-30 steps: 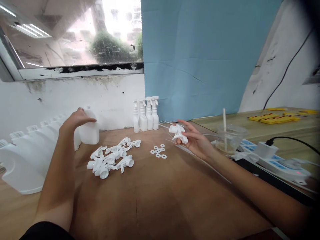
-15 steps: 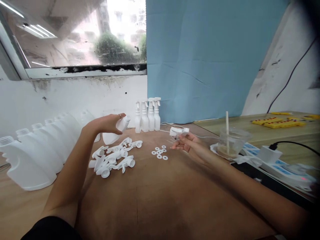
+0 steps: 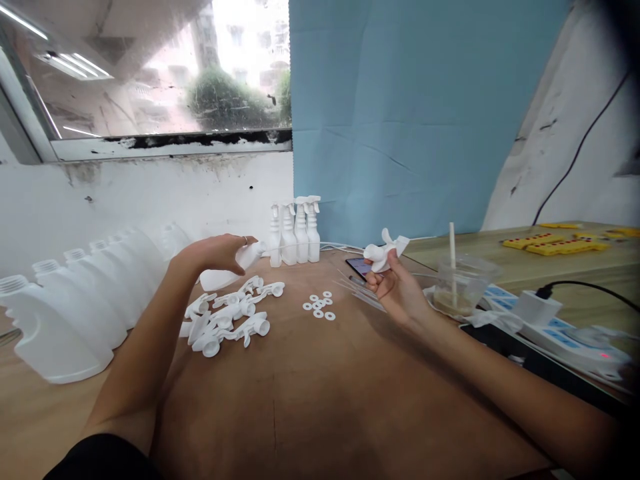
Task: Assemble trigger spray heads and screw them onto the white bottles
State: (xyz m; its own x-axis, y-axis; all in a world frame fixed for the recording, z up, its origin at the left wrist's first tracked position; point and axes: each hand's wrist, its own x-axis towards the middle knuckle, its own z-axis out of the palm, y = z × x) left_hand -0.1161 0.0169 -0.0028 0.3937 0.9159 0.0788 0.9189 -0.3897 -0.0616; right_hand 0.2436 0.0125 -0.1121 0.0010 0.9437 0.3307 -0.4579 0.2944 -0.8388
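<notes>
My left hand [image 3: 220, 255] is closed around a white plastic bottle [image 3: 249, 253], tilted with its neck toward the right. In my right hand [image 3: 393, 283], a white trigger spray head [image 3: 384, 253] is gripped between thumb and fingers, held above the table. A thin pale line crosses from the bottle's neck toward the spray head; it looks like a dip tube, though I cannot fully trace it. Below my left hand lies a pile of loose white spray heads [image 3: 230, 313]. Several small white ring washers [image 3: 319, 305] lie mid-table. Thin clear tubes [image 3: 363, 293] rest beside my right hand.
Open white bottles [image 3: 65, 327] stand in a row at left. Several bottles with spray heads [image 3: 301, 230] stand at the back by the wall. A phone [image 3: 356, 268] lies behind my right hand. At right are a plastic cup [image 3: 457, 293] and a power strip [image 3: 575, 340].
My right hand has lifted slightly and moved right, turning the spray head upward. My left hand has tipped the bottle further toward the right. The phone and thin tubes show more.
</notes>
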